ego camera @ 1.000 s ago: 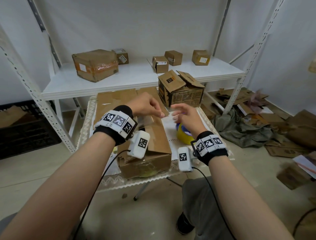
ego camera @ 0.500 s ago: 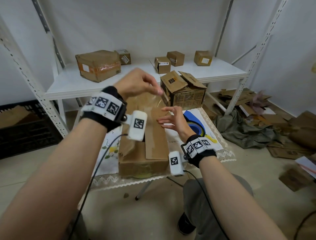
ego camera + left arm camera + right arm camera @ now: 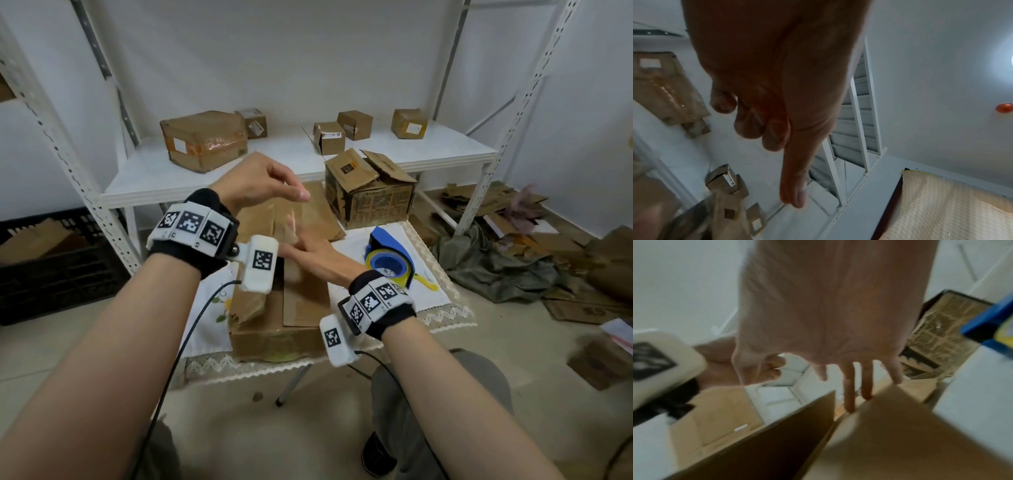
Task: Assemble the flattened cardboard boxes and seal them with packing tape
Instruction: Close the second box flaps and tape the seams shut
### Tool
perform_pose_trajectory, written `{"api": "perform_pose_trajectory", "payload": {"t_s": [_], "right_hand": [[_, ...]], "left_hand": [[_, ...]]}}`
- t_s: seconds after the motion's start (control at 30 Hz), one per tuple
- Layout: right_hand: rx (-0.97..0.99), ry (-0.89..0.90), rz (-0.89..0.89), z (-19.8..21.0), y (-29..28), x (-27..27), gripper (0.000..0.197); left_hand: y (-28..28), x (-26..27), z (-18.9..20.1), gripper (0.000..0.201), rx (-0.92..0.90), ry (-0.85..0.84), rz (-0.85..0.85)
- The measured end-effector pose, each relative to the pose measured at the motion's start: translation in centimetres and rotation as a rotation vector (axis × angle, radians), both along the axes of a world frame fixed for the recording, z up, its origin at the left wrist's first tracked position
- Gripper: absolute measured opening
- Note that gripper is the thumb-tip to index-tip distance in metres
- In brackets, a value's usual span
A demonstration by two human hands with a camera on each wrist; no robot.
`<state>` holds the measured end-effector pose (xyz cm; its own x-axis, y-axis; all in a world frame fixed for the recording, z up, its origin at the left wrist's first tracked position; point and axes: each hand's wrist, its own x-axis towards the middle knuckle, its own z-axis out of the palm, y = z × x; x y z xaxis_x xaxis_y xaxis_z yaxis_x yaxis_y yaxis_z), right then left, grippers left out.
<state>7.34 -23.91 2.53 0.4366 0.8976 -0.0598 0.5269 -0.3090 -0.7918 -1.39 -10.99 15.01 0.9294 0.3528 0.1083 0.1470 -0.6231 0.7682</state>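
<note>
A big white shelf [image 3: 298, 161] stands at the back of the room. It has brown boxes sitting on it. In front of it is a small worktop [image 3: 435, 298] with a white lacy cloth.

On the worktop lies the cardboard box [image 3: 274, 329] the person is making. It lies long-ways, and its top flaps do not look shut yet. One flap lies down flat on top. Past it sits another open box [image 3: 370, 195]. Flat cardboard pieces [image 3: 582, 308] lie on the floor to the right.

The tape dispenser [image 3: 388, 257] is blue with a yellow roll. It sits on the cloth just beside the box, on the right. Nobody is holding it.

The left hand [image 3: 257, 185] is up in the air above the box. Its thumb sticks out and the other fingers curl in loosely. A thin, see-through strip hangs below it, maybe tape, but I cannot tell if the hand's grip has it.

The right hand [image 3: 315, 253] is low over the box. Its fingers [image 3: 849, 395] are straight and spread, and the tips reach down to where the flaps meet. It is not gripping anything.

I think this is the closing step. The flaps still need folding flat. Next, one hand should press the flaps together, and the other should pick up the tape dispenser and pull tape along the seam.
</note>
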Motion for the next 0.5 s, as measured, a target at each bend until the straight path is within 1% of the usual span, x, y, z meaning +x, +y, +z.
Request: {"api": "perform_pose_trajectory", "payload": {"t_s": [0.03, 0.07, 0.13, 0.2, 0.33, 0.5], "right_hand": [[-0.084, -0.054, -0.015, 0.3, 0.4, -0.7, 0.12], [-0.167, -0.107, -0.045, 0.4, 0.9, -1.3, 0.128], [-0.249, -0.207, -0.09, 0.1, 1.6, -2.3, 0.128], [-0.25, -0.268, -0.117, -0.3, 1.6, -2.8, 0.129], [-0.241, -0.257, -0.152, -1.0, 1.1, -2.7, 0.141], [-0.297, -0.317, -0.136, -1.6, 1.7, -2.7, 0.142]], "left_hand": [[0.1, -0.1, 0.1, 0.008, -0.007, 0.002, 0.01], [0.2, -0.1, 0.3, 0.011, -0.007, -0.001, 0.02], [0.3, -0.2, 0.7, 0.014, 0.01, 0.001, 0.037], [0.5, -0.4, 0.7, 0.011, 0.04, 0.023, 0.052], [1.1, -0.9, -0.5, 0.008, 0.039, 0.019, 0.082], [1.3, -0.7, -2.1, 0.009, 0.006, -0.034, 0.104]]}}
